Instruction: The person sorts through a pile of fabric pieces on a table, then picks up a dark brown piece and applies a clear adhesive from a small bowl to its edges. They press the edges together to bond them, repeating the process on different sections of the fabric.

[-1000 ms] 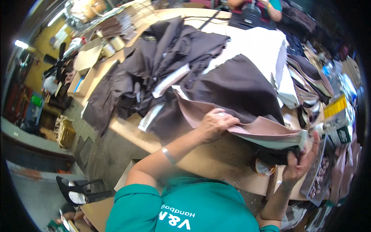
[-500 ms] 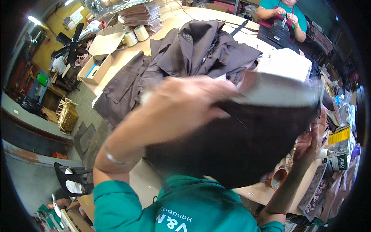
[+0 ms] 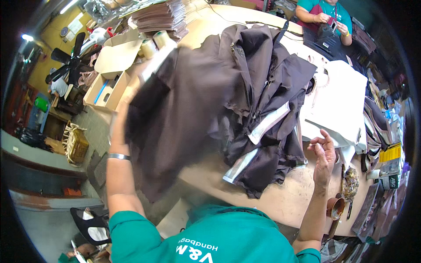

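Observation:
A dark brown fabric piece, blurred by motion, is raised at the left over the table's near edge. My left hand holds it from its far left side; the fabric covers the fingers, and a silver bangle circles that wrist. Beside it, a heap of dark brown fabric pieces lies crumpled on the table, with white strips showing along some edges. To the right of the heap, my right hand is held above the table with nothing in it, fingers apart and partly bent.
A white sheet-like piece lies right of the heap. An open cardboard box, thread spools and stacked brown sheets stand at the far left. A brown cup-like container is near right. Across the table, a co-worker handles a dark item.
The fabric piece has swung left with my left hand, away from my right hand. My right hand has let go of it. More of the heap and tabletop shows.

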Tool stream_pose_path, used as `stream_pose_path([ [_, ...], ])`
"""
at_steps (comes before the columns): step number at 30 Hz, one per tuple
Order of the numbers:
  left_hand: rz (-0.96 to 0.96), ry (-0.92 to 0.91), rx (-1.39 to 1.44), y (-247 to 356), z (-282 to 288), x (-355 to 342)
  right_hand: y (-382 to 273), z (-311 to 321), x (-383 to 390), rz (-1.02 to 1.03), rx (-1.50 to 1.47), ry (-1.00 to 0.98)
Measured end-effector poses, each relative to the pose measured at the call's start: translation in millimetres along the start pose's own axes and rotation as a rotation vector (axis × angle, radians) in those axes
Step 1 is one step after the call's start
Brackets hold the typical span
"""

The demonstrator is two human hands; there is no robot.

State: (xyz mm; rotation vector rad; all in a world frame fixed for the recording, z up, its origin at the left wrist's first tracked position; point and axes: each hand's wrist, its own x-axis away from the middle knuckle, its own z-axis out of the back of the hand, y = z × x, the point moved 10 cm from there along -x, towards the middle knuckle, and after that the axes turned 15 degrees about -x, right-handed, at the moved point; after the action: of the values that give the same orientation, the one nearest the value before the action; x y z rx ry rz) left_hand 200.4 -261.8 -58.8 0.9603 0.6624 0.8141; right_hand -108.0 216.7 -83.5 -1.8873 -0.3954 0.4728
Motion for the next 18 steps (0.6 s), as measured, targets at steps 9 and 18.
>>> stream_pose_path([
  [9, -0.07, 0.259, -1.115, -166, -12, -30, 47, -10, 18, -0.141, 0.185, 0.009],
  [18, -0.118, 0.014, -0.908, -159, -1, -59, 56, -6, 33, -0.164, 0.331, 0.05],
])
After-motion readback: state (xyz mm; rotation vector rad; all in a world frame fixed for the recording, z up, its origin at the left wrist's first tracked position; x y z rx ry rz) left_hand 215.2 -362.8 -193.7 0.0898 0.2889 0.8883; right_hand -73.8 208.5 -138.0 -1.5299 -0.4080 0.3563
